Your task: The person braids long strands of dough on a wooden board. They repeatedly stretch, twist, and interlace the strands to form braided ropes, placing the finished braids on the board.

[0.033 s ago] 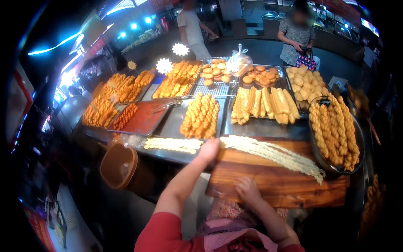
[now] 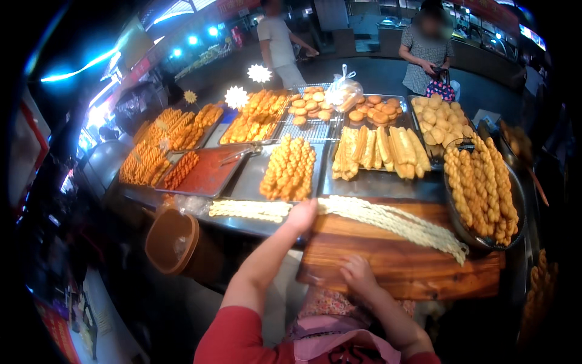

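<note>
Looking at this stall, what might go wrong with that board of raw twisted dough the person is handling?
The wooden board seems to jut past the counter's edge, steadied by the right hand at its near edge; if that grip slips, it might tip. The raw dough twists run to the board's far right end, so a jolt may drop some. The left hand works close to the metal tray of fried twists, which may be hot.

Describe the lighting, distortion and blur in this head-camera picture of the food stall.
Head view: fisheye bends the wooden board and leaves black corners; blue-white lights glare upper left; warm light on the fried twists; the left hand looks slightly soft.
</note>
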A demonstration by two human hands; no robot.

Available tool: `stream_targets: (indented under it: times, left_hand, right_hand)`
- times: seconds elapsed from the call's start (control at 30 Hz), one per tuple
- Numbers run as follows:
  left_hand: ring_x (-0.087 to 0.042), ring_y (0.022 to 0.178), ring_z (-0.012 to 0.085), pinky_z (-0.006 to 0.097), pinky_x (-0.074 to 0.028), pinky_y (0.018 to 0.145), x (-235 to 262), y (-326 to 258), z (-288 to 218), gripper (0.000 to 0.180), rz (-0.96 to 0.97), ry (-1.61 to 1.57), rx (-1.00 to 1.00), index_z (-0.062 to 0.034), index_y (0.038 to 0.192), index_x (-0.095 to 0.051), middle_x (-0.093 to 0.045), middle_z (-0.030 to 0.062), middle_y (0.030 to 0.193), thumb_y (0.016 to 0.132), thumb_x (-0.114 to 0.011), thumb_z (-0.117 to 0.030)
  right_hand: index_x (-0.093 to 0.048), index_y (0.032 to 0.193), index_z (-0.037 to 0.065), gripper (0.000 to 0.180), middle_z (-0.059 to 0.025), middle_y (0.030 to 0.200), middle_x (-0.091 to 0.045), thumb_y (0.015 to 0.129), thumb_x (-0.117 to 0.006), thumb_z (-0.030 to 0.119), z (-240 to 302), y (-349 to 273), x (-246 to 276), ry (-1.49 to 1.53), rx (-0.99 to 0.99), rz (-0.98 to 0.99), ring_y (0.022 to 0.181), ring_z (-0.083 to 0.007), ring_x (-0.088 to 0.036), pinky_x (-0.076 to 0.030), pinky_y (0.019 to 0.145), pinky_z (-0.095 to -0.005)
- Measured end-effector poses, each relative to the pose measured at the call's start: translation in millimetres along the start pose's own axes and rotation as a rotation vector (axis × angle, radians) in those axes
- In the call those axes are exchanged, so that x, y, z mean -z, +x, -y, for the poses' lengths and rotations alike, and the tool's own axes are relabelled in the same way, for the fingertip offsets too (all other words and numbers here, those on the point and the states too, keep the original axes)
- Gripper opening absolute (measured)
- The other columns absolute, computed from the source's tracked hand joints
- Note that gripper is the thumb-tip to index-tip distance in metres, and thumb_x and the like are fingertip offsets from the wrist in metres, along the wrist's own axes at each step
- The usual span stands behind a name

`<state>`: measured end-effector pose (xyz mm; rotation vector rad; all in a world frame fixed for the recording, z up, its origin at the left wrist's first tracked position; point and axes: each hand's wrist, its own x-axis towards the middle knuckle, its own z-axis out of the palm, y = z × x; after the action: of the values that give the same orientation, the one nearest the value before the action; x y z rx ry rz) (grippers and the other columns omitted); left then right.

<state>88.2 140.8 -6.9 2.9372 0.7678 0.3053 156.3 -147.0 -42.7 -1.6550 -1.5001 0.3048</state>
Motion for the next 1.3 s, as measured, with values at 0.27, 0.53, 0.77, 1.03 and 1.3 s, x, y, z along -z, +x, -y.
stream_targets:
  times: [0.27, 0.53, 0.77, 1.03, 1.3]
  left_hand:
    - [-0.060, 0.081, 0.0238, 0.032, -0.050, 0.069, 221.3, 5.1, -181.6, 0.019, -0.391, -0.493, -0.790, -0.0031, 0.094, -0.059, -0.060, 0.0105, 0.089, 0.076, -0.065, 0.002]
    - [-0.062, 0.094, 0.0148, 0.025, -0.048, 0.087, 448.1, 30.2, -109.8, 0.024, -0.921, -0.719, -0.557, -0.0031, 0.110, -0.064, -0.065, 0.0072, 0.102, 0.089, -0.064, -0.016]
    - [-0.058, 0.069, 0.0154, 0.031, -0.048, 0.067, 315.6, 23.1, 60.8, 0.013, -0.648, -0.250, -0.279, -0.0005, 0.095, -0.065, -0.063, 0.0054, 0.077, 0.086, -0.061, -0.009]
    - [-0.061, 0.069, 0.0239, 0.032, -0.048, 0.065, 135.8, -31.0, 19.4, 0.019, -0.166, -0.140, -0.253, 0.0028, 0.088, -0.067, -0.061, 0.0143, 0.079, 0.077, -0.072, -0.012]
    - [-0.052, 0.099, 0.0304, 0.042, -0.039, 0.092, 17.3, -192.0, -65.0, 0.035, -0.034, -0.232, -0.110, -0.0003, 0.115, -0.057, -0.054, 0.0147, 0.105, 0.086, -0.062, -0.021]
  right_hand:
    - [-0.051, 0.124, 0.010, 0.049, -0.0179, 0.127, -0.048, 0.080, -0.069, 0.020, -8.0, 52.7, 121.1, -0.211, -0.005, -0.754, 0.119, -0.0367, -0.044, -0.033, 0.099, -0.0473]
    - [-0.062, 0.100, 0.008, 0.029, -0.0126, 0.092, -0.064, 0.072, -0.061, -0.001, -101.6, -47.4, 185.7, -0.291, -0.189, -0.689, 0.086, -0.0356, -0.058, -0.046, 0.079, -0.0426]
    - [-0.062, 0.095, 0.006, 0.022, -0.0117, 0.084, -0.066, 0.076, -0.071, 0.014, -42.7, -128.4, 270.9, -0.023, -0.450, -0.418, 0.077, -0.0252, -0.062, -0.048, 0.064, -0.0335]
    - [-0.065, 0.091, 0.011, 0.024, -0.0127, 0.086, -0.064, 0.089, -0.054, 0.033, -63.4, -208.7, 314.2, -0.667, -0.536, -0.255, 0.081, -0.0331, -0.062, -0.050, 0.072, -0.0417]
    - [-0.054, 0.125, 0.009, 0.036, -0.0109, 0.130, -0.053, 0.092, -0.054, 0.022, -72.2, -263.7, 271.1, -0.839, -0.550, -0.449, 0.127, -0.0288, -0.043, -0.024, 0.109, -0.0461]
